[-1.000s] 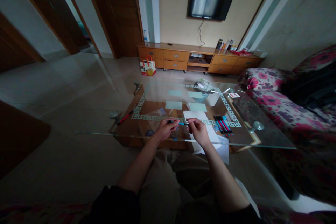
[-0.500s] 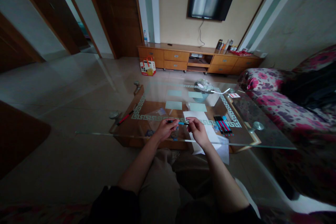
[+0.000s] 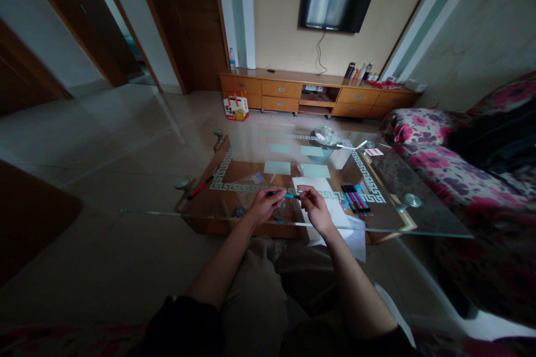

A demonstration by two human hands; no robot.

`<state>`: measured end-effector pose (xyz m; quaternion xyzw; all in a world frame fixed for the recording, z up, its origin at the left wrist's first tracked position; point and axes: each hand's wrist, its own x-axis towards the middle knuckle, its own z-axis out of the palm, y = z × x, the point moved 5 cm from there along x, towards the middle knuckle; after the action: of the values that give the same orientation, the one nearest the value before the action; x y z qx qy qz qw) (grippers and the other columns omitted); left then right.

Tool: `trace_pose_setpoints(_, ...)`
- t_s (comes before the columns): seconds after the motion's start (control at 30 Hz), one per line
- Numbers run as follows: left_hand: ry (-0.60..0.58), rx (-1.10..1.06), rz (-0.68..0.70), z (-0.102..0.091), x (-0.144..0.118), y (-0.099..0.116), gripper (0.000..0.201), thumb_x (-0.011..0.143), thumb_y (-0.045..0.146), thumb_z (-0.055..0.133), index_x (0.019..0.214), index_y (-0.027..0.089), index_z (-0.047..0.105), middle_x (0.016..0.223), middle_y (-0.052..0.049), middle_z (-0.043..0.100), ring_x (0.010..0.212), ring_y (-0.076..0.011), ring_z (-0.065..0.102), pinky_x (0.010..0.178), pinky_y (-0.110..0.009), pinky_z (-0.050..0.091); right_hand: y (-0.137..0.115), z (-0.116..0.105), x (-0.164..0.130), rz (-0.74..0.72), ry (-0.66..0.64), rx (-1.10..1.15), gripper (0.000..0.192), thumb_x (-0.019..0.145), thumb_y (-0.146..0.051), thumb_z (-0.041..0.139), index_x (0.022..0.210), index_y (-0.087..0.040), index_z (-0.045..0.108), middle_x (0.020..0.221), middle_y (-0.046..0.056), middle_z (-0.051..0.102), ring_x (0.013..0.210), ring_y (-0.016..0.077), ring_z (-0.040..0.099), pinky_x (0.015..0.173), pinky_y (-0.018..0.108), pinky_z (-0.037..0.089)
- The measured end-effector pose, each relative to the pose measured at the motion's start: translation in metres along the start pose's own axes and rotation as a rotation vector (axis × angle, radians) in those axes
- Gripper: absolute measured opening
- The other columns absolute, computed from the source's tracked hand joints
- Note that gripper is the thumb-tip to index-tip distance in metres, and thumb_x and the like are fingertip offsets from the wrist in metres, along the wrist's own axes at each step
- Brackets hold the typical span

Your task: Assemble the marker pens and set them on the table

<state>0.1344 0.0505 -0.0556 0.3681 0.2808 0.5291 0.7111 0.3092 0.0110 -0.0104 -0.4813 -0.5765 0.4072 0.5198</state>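
I see both hands over the glass table's (image 3: 201, 213) near edge: left hand (image 3: 263, 206) grips a blue pen (image 3: 288, 196), right hand (image 3: 315, 207) pinches its tip, beside white paper (image 3: 318, 185).

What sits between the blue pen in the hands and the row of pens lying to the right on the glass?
Only the right hand and the white paper beneath it lie between the blue pen and the pen row; nothing upright blocks that stretch.

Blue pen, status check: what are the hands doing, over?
Left hand and right hand both grip blue pen above glass table. White paper beneath. Pen row lies right, apart.
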Motion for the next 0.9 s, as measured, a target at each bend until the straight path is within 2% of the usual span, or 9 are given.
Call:
trace_pose_setpoints(0.2, -0.014, 0.002, -0.007, 0.0025, -0.0011, 0.0018, 0.026, 0.069, 0.028, 0.086, 0.086, 0.011, 0.077, 0.069, -0.005, 0.066, 0.056, -0.0061, 0.051, 0.050, -0.019, 0.036, 0.0010, 0.0015, 0.0000, 0.011, -0.011, -0.022, 0.034, 0.091, -0.047, 0.053, 0.115, -0.025, 0.063, 0.072, -0.001, 0.058, 0.063, 0.0173, 0.054, 0.060, 0.029, 0.046)
trace_pose_setpoints(0.37, 0.019, -0.012, -0.005, 0.0004, 0.0001, 0.0014, 0.028, 0.066, 0.029, 0.088, 0.084, 0.011, 0.077, 0.071, -0.005, 0.066, 0.058, -0.0065, 0.052, 0.051, -0.018, 0.037, 0.0014, 0.0008, 0.0001, -0.021, -0.009, -0.040, 0.037, 0.086, -0.043, 0.059, 0.118, -0.024, 0.061, 0.081, 0.000, 0.061, 0.068, 0.0165, 0.056, 0.063, 0.028, 0.047)
trace_pose_setpoints(0.57, -0.009, 0.024, 0.000, 0.0029, -0.0014, 0.0026, 0.028, 0.067, 0.030, 0.087, 0.085, 0.010, 0.077, 0.067, -0.005, 0.065, 0.056, -0.0062, 0.051, 0.051, -0.019, 0.035, 0.0007, 0.0029, -0.0012, -0.015, -0.042, -0.043, 0.034, 0.091, -0.044, 0.052, 0.117, -0.024, 0.061, 0.066, -0.003, 0.054, 0.061, 0.0172, 0.053, 0.058, 0.028, 0.045)
trace_pose_setpoints(0.9, -0.021, 0.015, -0.015, 0.0023, -0.0011, 0.0025, 0.029, 0.067, 0.029, 0.087, 0.087, 0.010, 0.078, 0.066, -0.005, 0.066, 0.055, -0.0065, 0.051, 0.051, -0.020, 0.034, -0.0032, 0.0029, -0.0008, -0.016, -0.036, -0.077, 0.034, 0.092, -0.046, 0.050, 0.114, -0.024, 0.062, 0.061, -0.003, 0.053, 0.056, 0.0175, 0.052, 0.054, 0.028, 0.044)
